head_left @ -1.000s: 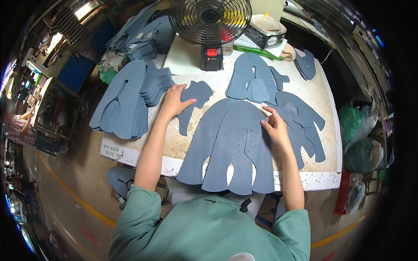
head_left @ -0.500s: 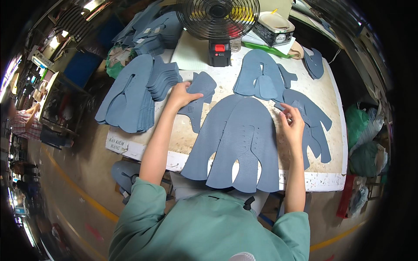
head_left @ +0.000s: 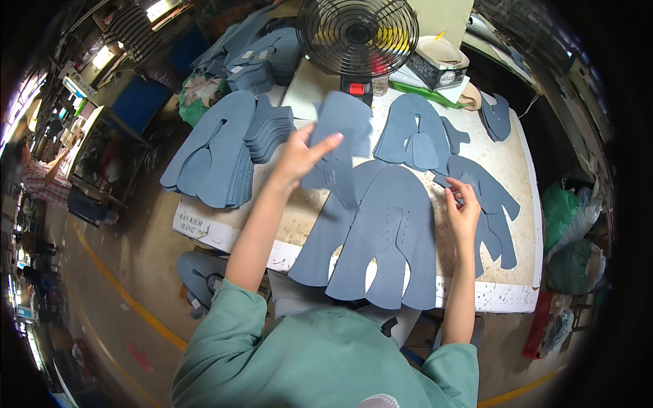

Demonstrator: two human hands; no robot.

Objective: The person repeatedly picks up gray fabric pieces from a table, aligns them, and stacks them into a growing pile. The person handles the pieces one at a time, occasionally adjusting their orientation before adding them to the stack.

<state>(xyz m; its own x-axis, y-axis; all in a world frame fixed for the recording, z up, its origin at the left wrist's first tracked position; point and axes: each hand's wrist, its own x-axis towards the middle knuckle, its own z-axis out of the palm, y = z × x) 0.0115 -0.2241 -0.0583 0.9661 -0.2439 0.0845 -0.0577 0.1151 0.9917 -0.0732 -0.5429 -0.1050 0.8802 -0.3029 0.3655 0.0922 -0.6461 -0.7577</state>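
My left hand (head_left: 304,158) is closed on a few small blue-grey leather shoe-upper pieces (head_left: 338,139), lifted above the table and blurred by motion. Below them lie large U-shaped leather pieces (head_left: 391,224), two of them overlapping, with rows of punched holes and their legs toward me. My right hand (head_left: 464,209) hovers at their right side, fingers bent and apart, with nothing visible in it. Just beyond it lie more leather pieces (head_left: 486,187), partly overlapping. To the left of my left hand is a neat stack of small leather pieces (head_left: 270,132).
A tall stack of U-shaped pieces (head_left: 211,149) stands at the table's left, another stack (head_left: 413,132) farther back. A fan (head_left: 358,32) and a black box (head_left: 437,61) stand at the far side. Bags (head_left: 575,248) hang by the right edge. Someone in a checked shirt (head_left: 46,178) works far left.
My left hand has raised the small leather pieces off the table and moved them rightward, over the large pieces. My right hand stays in nearly the same spot. The view has shifted slightly.
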